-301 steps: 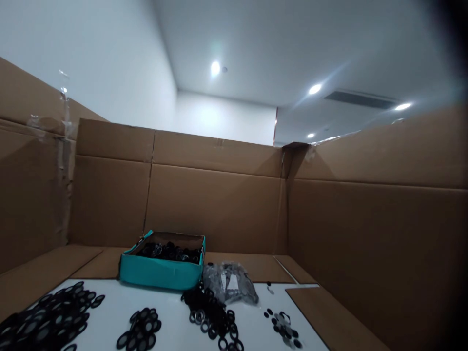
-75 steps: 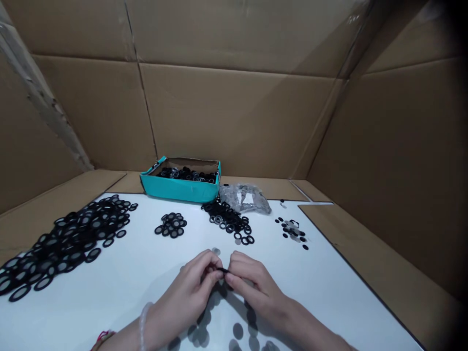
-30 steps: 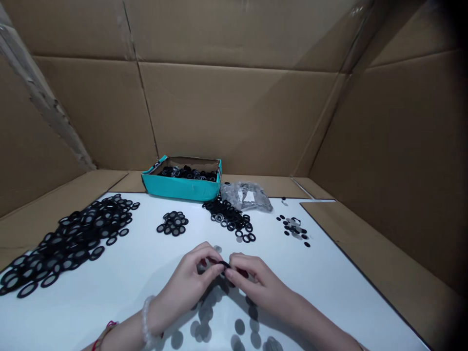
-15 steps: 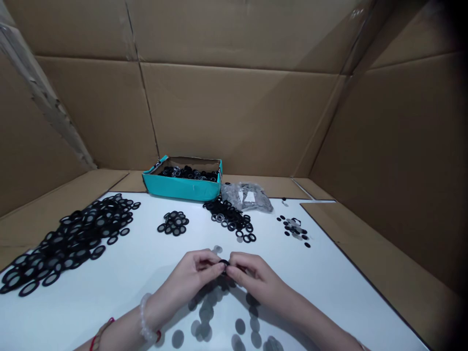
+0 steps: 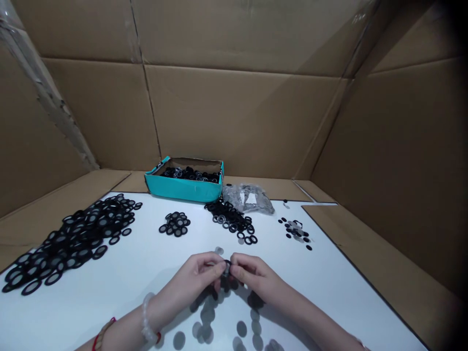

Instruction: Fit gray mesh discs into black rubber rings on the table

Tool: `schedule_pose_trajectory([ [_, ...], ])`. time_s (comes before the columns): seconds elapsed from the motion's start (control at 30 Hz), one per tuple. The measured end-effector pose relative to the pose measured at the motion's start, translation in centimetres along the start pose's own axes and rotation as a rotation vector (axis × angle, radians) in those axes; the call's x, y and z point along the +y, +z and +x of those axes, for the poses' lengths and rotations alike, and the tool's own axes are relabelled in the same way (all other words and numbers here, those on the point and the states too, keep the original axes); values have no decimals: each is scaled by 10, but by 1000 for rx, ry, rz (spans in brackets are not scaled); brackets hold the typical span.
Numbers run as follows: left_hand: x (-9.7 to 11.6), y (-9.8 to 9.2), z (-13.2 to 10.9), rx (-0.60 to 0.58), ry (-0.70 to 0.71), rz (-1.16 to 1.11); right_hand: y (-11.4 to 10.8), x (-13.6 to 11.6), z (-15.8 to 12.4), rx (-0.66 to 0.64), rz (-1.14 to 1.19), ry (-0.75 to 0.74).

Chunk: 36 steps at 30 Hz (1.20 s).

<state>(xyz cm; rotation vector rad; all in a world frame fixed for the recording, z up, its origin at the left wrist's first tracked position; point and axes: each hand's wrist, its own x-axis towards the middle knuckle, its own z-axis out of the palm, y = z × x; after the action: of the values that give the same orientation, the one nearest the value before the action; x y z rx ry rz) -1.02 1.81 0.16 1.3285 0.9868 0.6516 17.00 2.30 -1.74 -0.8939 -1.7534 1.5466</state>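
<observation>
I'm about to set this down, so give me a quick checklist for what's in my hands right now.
1. Left hand and right hand grip on the black rubber ring: ok, both pinch it.
2. Centre of the ring: cannot tell, fingers hide it.
3. Loose grey disc: ok, lies apart from the hands.
4. Bead bracelet: ok, on the left wrist, away from the ring.
</observation>
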Motion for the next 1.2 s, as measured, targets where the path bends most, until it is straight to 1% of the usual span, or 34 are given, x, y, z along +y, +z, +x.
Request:
schedule_pose_trajectory([
  [0.17,9,-1,-3,-10,34,-182,-3,-5,-1,19,70,-5],
  [0.4,9,1,-7,-51,-57,-253,-3,-8,-2,38,138,7],
  [0.53,9,1,-6,-58,-45,-334,-4,-7,-2,37,184,11],
  [0.63,10,2,-7,-58,-25,-344,-4,-6,-3,35,210,15],
  [0.77,10,3,-6,-53,-2,-266,-3,-2,-2,39,242,14],
  [0.83,8,0,-3,-18,3,-149,-3,-1,-2,44,194,14],
  [0.87,6,-4,0,33,16,-55,-2,-3,-3,53,130,11],
  [0.9,4,-10,3,110,46,65,-2,-4,-4,64,38,10],
  [0.97,0,-27,9,334,161,377,0,-10,-7,86,-188,12],
  [1.03,-4,-50,14,566,283,769,4,-17,-10,94,-400,14],
  [1.07,-5,-61,16,652,297,962,6,-20,-11,87,-490,12],
  [1.13,-7,-80,19,768,260,1260,9,-24,-13,71,-638,5],
  [1.2,-7,-90,20,826,239,1432,11,-24,-14,48,-743,7],
])
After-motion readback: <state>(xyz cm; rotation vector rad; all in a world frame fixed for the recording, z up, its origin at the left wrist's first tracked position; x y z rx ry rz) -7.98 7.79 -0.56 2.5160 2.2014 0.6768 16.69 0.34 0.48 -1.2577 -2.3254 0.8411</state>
